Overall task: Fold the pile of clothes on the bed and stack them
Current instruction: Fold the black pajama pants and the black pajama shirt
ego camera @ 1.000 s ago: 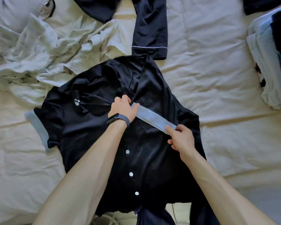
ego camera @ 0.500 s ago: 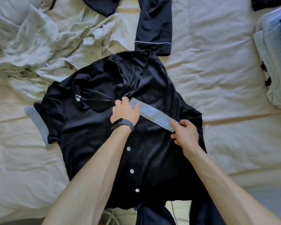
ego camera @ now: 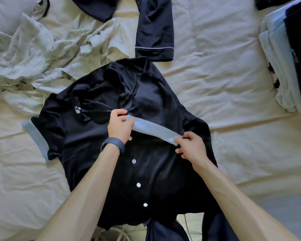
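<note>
Satin pyjama shirt is judged light, limp and slippery; left hand and right hand pinch its pale sleeve cuff at the ten and four o'clock ends.

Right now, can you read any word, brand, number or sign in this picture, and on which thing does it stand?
Words, brands, numbers: none can be read.
Sign: a small white paw print, on the chest of the black shirt.
Dark marks on the pale folded garment at the right: too partly shown to read.
Wristband: no text shows.
</note>
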